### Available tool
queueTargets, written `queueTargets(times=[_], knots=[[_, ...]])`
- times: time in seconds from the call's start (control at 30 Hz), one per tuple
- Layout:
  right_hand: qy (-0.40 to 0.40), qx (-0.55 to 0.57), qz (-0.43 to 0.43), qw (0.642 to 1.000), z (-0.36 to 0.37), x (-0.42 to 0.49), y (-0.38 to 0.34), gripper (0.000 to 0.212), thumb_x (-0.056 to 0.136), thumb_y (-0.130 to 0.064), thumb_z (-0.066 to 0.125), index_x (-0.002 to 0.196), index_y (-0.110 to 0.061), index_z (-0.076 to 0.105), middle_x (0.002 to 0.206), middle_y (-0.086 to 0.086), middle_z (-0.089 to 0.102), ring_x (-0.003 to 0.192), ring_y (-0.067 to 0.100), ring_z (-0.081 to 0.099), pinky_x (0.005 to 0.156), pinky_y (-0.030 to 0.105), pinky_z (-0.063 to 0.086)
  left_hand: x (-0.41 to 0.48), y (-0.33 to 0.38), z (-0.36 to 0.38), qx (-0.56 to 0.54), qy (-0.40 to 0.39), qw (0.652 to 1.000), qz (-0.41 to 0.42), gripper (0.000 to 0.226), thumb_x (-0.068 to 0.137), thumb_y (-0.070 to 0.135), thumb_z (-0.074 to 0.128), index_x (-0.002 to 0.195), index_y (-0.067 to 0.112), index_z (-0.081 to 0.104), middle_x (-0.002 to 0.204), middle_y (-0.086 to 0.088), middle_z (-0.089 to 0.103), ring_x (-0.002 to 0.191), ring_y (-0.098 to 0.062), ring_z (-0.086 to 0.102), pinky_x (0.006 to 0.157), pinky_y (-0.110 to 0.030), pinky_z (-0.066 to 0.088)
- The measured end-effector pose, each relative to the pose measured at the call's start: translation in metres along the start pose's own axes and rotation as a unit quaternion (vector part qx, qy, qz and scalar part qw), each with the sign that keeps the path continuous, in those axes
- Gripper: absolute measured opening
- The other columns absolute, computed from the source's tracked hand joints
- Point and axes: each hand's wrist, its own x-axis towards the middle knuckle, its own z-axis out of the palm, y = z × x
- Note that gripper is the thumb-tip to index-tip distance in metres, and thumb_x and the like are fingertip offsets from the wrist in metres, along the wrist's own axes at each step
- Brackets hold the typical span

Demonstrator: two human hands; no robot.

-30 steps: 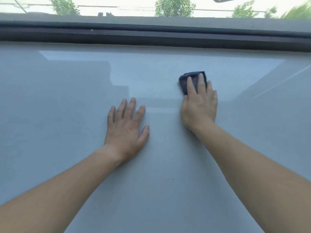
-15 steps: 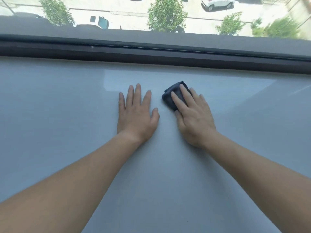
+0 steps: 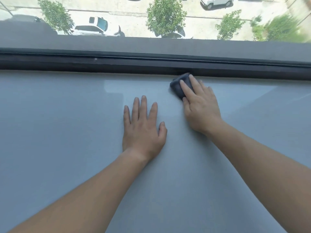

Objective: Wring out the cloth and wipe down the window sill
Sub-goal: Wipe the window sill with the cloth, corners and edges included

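Now right hand (image 3: 200, 110), flat, presses dark cloth (image 3: 177, 89) on sill (image 3: 67, 132), seemingly touching window frame (image 3: 101, 64); left hand (image 3: 143, 130) flat, spread.

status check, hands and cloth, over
Left hand flat on the window sill. Right hand pressing dark cloth at the window frame. Nothing in the way.

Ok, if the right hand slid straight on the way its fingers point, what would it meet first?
The dark window frame; the cloth under the right hand looks almost against it, depth unclear.
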Motion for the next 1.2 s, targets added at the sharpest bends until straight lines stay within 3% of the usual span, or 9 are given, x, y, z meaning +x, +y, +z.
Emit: queueTargets(times=[0.17, 0.37, 0.53, 0.7, 0.83, 0.9, 1.0, 1.07, 1.2], knots=[[0.064, 0.032, 0.267, 0.961, -0.006, -0.006, 0.026, 0.054, 0.101, -0.029, 0.036, 0.154, -0.028, 0.025, 0.165, 0.004, 0.013, 0.148, 0.031, 0.016, 0.12, 0.051, 0.012, 0.0, 0.001, 0.0, 0.008, -0.006, 1.0, -0.001, 0.069, 0.093, 0.049, 0.017, 0.156, 0.023, 0.013, 0.166, -0.008, -0.005, 0.152, -0.025, -0.015, 0.121, -0.05, -0.008], [0.016, 0.045, 0.01, 0.999, -0.016, -0.015, 0.055, 0.055, 0.095, -0.025, 0.036, 0.151, -0.02, 0.038, 0.162, 0.011, 0.024, 0.142, 0.034, 0.029, 0.115, 0.044, 0.025, -0.001, 0.002, 0.0, 0.01, -0.004, 1.0, -0.004, 0.07, 0.092, 0.05, 0.015, 0.156, 0.023, 0.014, 0.167, -0.007, -0.003, 0.152, -0.024, -0.013, 0.122, -0.049, -0.007], [0.054, 0.047, 0.16, 0.985, -0.016, -0.016, 0.069, 0.053, 0.101, -0.026, 0.038, 0.153, -0.026, 0.032, 0.164, 0.006, 0.018, 0.145, 0.031, 0.023, 0.119, 0.047, 0.016, -0.001, 0.003, 0.0, 0.013, 0.005, 1.0, -0.01, 0.07, 0.091, 0.05, 0.015, 0.155, 0.024, 0.016, 0.167, -0.006, -0.001, 0.152, -0.022, -0.011, 0.122, -0.048, -0.006], [0.005, 0.031, 0.006, 0.999, -0.013, -0.033, 0.079, 0.053, 0.1, -0.027, 0.037, 0.153, -0.026, 0.032, 0.164, 0.006, 0.018, 0.146, 0.032, 0.022, 0.12, 0.048, 0.016, 0.0, 0.004, 0.002, -0.003, 0.014, 1.0, -0.014, 0.071, 0.09, 0.051, 0.017, 0.155, 0.024, 0.021, 0.167, -0.006, 0.005, 0.153, -0.021, -0.006, 0.122, -0.046, -0.006], [0.031, 0.052, 0.158, 0.986, -0.018, -0.037, 0.096, 0.054, 0.102, -0.028, 0.036, 0.154, -0.029, 0.025, 0.165, 0.003, 0.012, 0.148, 0.029, 0.017, 0.12, 0.046, 0.014, -0.013, 0.018, 0.002, -0.049, 0.049, 0.997, -0.024, 0.061, 0.092, 0.043, 0.027, 0.146, 0.018, 0.038, 0.163, -0.01, 0.022, 0.152, -0.025, 0.007, 0.123, -0.045, -0.002], [0.039, 0.038, 0.11, 0.992, -0.011, -0.055, 0.074, 0.054, 0.101, -0.028, 0.036, 0.154, -0.029, 0.025, 0.166, 0.003, 0.011, 0.148, 0.029, 0.016, 0.12, 0.047, 0.014, -0.033, 0.042, 0.005, -0.09, 0.051, 0.994, -0.027, 0.057, 0.091, 0.041, 0.032, 0.141, 0.017, 0.045, 0.16, -0.01, 0.028, 0.151, -0.025, 0.013, 0.123, -0.043, 0.002], [-0.017, 0.043, -0.063, 0.997, -0.008, -0.084, 0.072, 0.054, 0.098, -0.031, 0.034, 0.152, -0.029, 0.03, 0.165, 0.002, 0.016, 0.148, 0.031, 0.019, 0.12, 0.049, 0.016, -0.072, 0.08, 0.017, -0.108, 0.039, 0.993, -0.019, 0.06, 0.09, 0.044, 0.033, 0.142, 0.019, 0.045, 0.162, -0.011, 0.024, 0.151, -0.025, 0.011, 0.123, -0.04, 0.0], [-0.043, 0.035, -0.086, 0.995, -0.014, -0.081, 0.096, 0.055, 0.098, -0.034, 0.031, 0.153, -0.031, 0.028, 0.165, 0.001, 0.015, 0.148, 0.031, 0.019, 0.12, 0.049, 0.016, -0.092, 0.095, 0.026, -0.101, 0.034, 0.994, -0.018, 0.064, 0.089, 0.047, 0.03, 0.146, 0.019, 0.041, 0.164, -0.011, 0.018, 0.152, -0.025, 0.006, 0.122, -0.038, -0.004], [-0.005, 0.049, 0.068, 0.996, -0.024, -0.068, 0.126, 0.053, 0.102, -0.029, 0.036, 0.154, -0.031, 0.026, 0.166, 0.002, 0.011, 0.148, 0.031, 0.015, 0.121, 0.047, 0.011, -0.101, 0.103, 0.036, -0.04, 0.031, 0.999, -0.012, 0.07, 0.091, 0.047, 0.026, 0.154, 0.017, 0.031, 0.166, -0.011, 0.01, 0.153, -0.024, 0.0, 0.123, -0.04, -0.003]])
